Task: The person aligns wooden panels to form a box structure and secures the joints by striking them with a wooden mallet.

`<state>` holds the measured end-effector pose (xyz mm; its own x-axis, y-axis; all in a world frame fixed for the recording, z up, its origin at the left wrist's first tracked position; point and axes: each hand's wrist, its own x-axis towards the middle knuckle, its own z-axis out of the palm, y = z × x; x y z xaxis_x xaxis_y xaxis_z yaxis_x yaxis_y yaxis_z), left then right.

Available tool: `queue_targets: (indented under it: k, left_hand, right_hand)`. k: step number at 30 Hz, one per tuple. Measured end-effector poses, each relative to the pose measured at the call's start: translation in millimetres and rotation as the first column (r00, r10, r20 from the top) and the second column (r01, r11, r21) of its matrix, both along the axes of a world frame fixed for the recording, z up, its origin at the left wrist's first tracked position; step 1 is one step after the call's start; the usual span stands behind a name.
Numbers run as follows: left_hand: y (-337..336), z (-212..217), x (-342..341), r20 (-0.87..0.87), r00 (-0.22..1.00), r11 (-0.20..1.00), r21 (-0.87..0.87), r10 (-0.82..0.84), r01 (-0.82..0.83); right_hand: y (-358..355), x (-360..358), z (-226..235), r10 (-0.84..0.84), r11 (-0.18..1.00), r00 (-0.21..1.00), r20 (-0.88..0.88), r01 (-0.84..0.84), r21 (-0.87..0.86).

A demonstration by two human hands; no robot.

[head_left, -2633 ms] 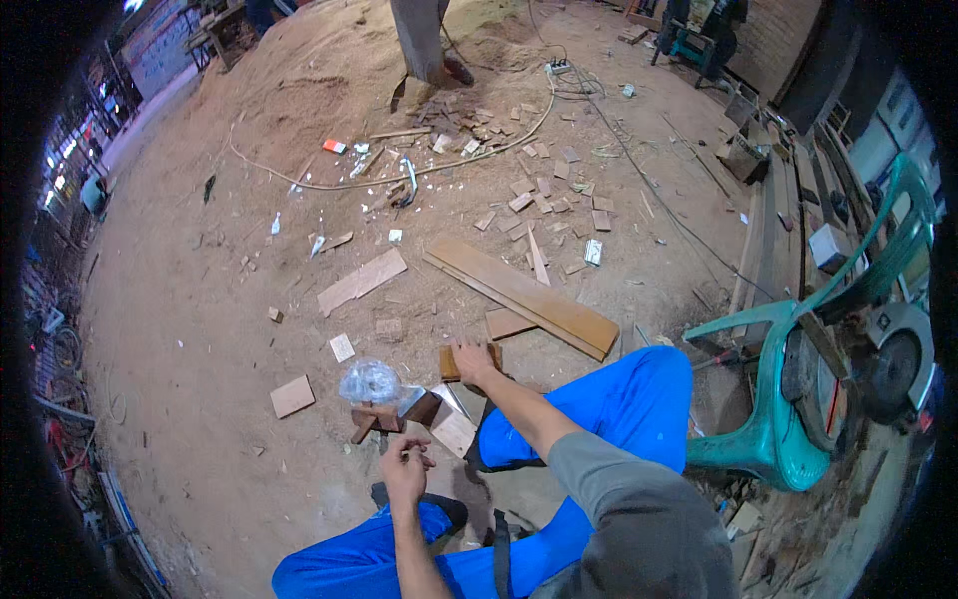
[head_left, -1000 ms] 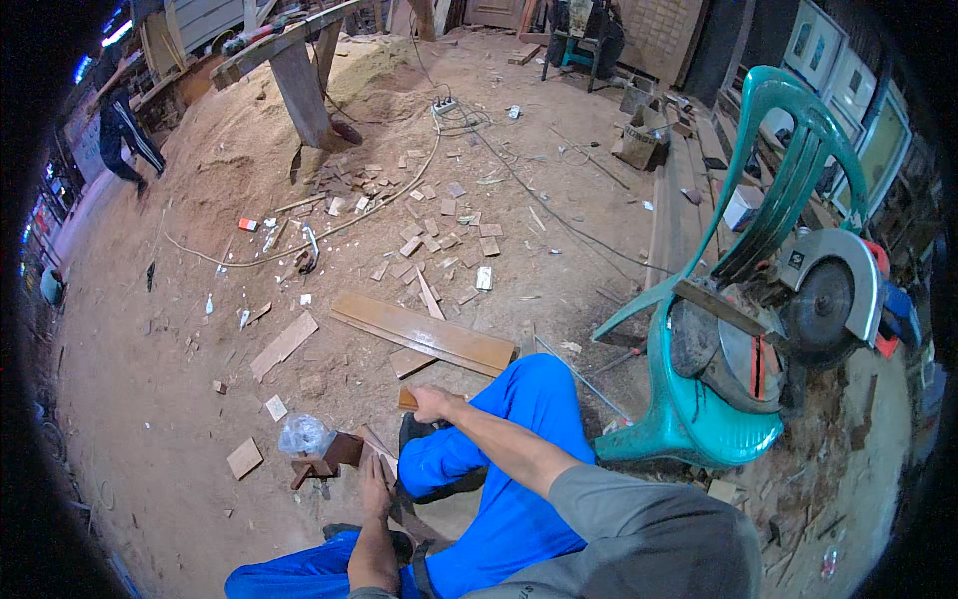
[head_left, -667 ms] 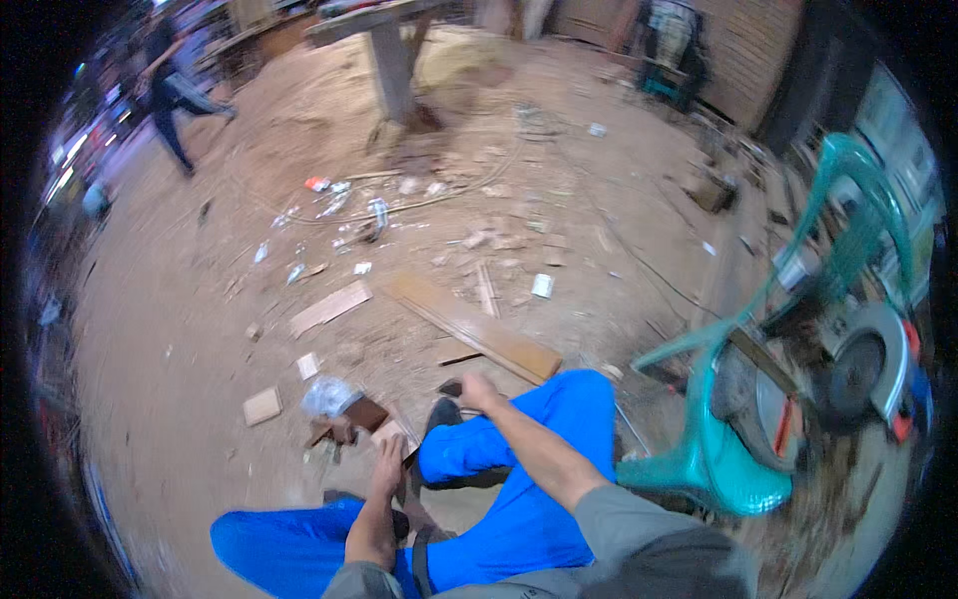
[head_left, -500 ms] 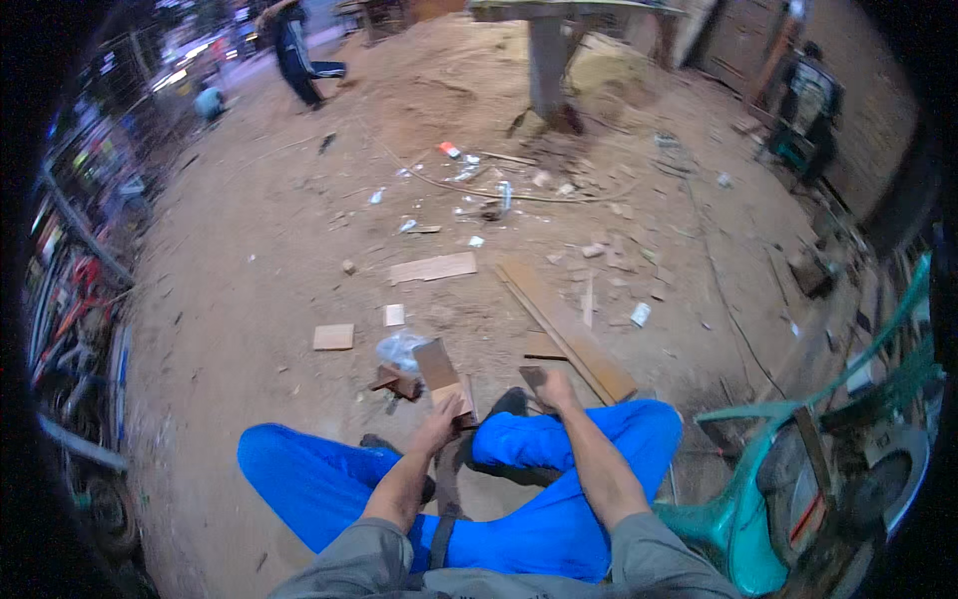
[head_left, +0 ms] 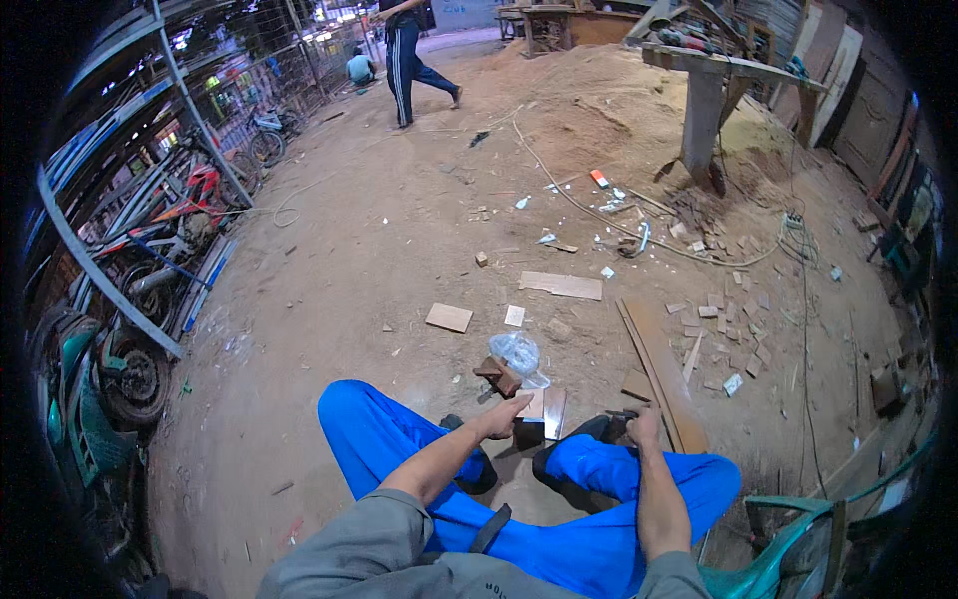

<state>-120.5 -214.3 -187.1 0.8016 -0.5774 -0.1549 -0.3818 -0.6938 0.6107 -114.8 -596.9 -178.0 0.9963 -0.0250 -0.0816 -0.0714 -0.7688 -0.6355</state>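
Note:
My left hand grips the near left side of a small boxy wooden piece standing between my feet. The piece has a light top, a shiny side and a dark front. By my right foot, my right hand is closed round a small dark object, its kind too small to tell. A flat brown wood piece lies just beyond that hand. Beyond my left hand sit a dark brown wooden block and a clear plastic bag.
A long board lies to the right, with several wood scraps past it. At the left stand motorbikes and a metal frame. A green plastic chair is at my right. Far off, a person walks near a workbench.
The view has swung left. The wooden piece at my left hand sits lower. My right hand held a flat brown piece; now it holds a dark object, and a flat brown piece lies beyond it.

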Motion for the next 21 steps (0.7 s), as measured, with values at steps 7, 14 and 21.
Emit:
queue_targets:
  k: [7, 14, 21]
  left_hand:
    - [40.6, 28.7, 14.4, 0.110, 0.968, 0.944, -0.267, 0.228, -0.192]
    - [58.4, 23.2, -1.2, 0.195, 0.821, 0.843, -0.166, 0.536, -0.511]
    - [55.7, 49.1, -11.4, 0.033, 0.678, 0.646, -0.340, 0.734, -0.683]
  right_hand:
    - [40.8, 28.0, 21.4, -0.125, 0.984, 0.987, -0.101, 0.137, 0.114]
    - [70.4, 1.3, 44.5, -0.064, 0.761, 0.963, -0.261, 0.216, 0.612]
    - [116.3, -30.6, 34.7, 0.104, 0.622, 0.961, -0.257, 0.138, 0.771]
